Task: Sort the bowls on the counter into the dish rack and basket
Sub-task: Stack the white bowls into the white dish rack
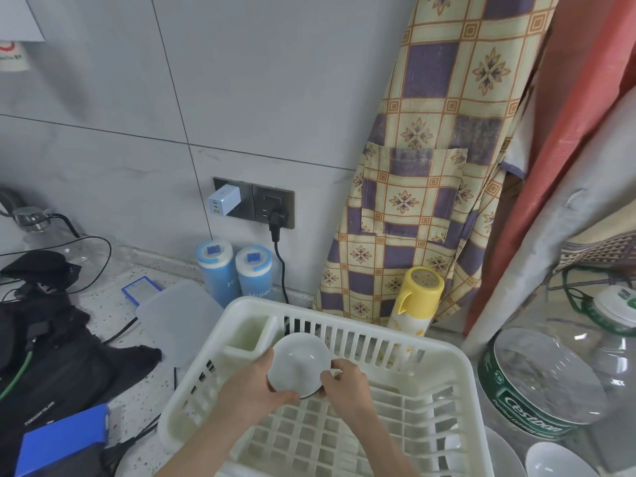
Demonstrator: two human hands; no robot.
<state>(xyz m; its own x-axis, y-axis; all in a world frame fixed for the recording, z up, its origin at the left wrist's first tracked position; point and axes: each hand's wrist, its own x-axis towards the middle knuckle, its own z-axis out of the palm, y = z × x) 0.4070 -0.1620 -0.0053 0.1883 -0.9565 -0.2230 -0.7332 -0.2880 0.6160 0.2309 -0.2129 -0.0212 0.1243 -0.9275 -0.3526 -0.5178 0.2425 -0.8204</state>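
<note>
A small white bowl (298, 363) is held tilted over the white plastic dish rack (444, 349), its hollow facing me. My left hand (251, 390) grips its left and lower rim. My right hand (347, 380) pinches its right rim. The bowl hovers above the rack's far-left part, beside the cutlery compartment (247, 333). More white bowls (554, 459) sit at the bottom right, next to the rack.
A large clear water jug (550, 380) with a green label stands right of the rack. Behind the rack are a yellow-capped bottle (418, 294), two blue canisters (237, 273), a plugged cable and a hanging apron. Left lie a translucent lid (179, 315), black bag and blue box (65, 438).
</note>
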